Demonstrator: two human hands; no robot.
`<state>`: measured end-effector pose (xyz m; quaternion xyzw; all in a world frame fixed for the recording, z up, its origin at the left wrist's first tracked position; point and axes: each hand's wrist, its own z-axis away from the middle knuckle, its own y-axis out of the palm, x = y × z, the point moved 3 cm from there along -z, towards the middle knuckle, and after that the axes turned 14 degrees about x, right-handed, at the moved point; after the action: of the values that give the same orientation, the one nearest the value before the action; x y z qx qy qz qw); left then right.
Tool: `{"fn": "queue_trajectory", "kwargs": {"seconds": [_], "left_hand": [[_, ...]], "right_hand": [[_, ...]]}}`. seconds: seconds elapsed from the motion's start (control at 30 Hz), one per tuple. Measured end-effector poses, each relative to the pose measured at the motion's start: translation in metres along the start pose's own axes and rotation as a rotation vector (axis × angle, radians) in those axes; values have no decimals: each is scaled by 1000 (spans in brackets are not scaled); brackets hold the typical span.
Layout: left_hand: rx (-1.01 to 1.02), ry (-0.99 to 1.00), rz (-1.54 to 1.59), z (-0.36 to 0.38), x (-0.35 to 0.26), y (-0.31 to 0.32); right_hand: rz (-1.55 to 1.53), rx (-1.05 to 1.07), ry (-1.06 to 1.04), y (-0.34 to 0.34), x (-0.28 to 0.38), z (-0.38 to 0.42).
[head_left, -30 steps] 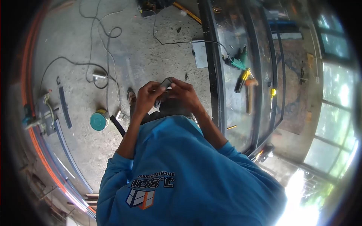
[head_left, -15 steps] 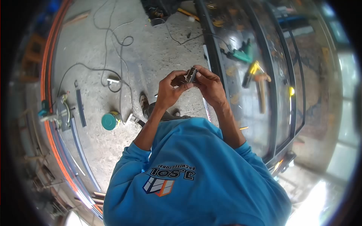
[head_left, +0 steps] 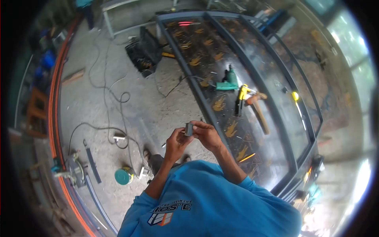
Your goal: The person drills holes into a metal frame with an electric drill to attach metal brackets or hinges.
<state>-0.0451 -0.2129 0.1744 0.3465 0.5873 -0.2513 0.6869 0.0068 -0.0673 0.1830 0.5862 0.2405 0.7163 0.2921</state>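
My left hand (head_left: 176, 145) and my right hand (head_left: 209, 136) meet in front of my body, both closed on one small grey piece (head_left: 189, 129). It looks like a short cut of metal profile, roughly box-shaped, with a flat face towards me. Fingers and thumbs of both hands pinch it from either side, and they cover part of its edges. To the right of my hands runs the dark frame bar (head_left: 208, 114) of a large panel.
On the panel lie a green power tool (head_left: 228, 83), a yellow-and-black tool (head_left: 242, 94), a hammer (head_left: 260, 118) and a yellow pencil-like stick (head_left: 247, 157). A black tool bag (head_left: 144, 53), loose cables (head_left: 106, 83) and a green-lidded bucket (head_left: 123, 176) are on the floor. A person (head_left: 86, 10) stands far off.
My view has tilted up, showing more of the panel and the far room. The grey piece has turned in my fingers: its slotted side showed earlier, a plain flat face now.
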Motion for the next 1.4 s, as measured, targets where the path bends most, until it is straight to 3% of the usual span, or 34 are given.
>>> {"fn": "queue_trajectory", "kwargs": {"seconds": [0.33, 0.4, 0.43, 0.47, 0.5, 0.53, 0.6, 0.73, 0.9, 1.0, 1.07, 1.13, 1.2, 1.4], "left_hand": [[-195, -52, 7, 20, 4, -147], [-264, -151, -196, 22, 0, -189], [-326, -136, -170, 23, 1, -209], [-381, -104, -394, 28, 19, -230], [-359, -145, -386, 28, 8, -251], [-422, 47, -430, 26, 49, -274], [-361, -118, -316, 23, 0, -308], [-303, -115, -308, 11, -35, -370], [-247, -133, -406, -6, -49, -387], [-148, -327, -426, -31, -54, -392], [-134, -263, -314, -52, -41, -394], [-114, -329, -252, -72, -40, -394], [-145, -231, -5, -97, -32, -394], [-213, -130, 56, -168, -45, -375]], "right_hand": [[132, -142, 194, 48, -106, -129], [166, -227, 238, 90, -113, -159], [186, -203, 217, 107, -119, -171], [258, -31, 122, 117, -128, -183], [155, -92, 197, 106, -148, -202], [178, -75, 165, 110, -155, -218], [231, -128, 163, 148, -149, -248], [337, -46, 97, 187, -148, -294], [413, -70, 58, 190, -133, -318], [444, -58, 121, 176, -119, -338], [477, -17, 167, 162, -106, -355], [515, 31, 210, 153, -87, -373], [600, 153, 232, 148, -63, -395], [646, 314, 224, 114, -3, -442]]}}
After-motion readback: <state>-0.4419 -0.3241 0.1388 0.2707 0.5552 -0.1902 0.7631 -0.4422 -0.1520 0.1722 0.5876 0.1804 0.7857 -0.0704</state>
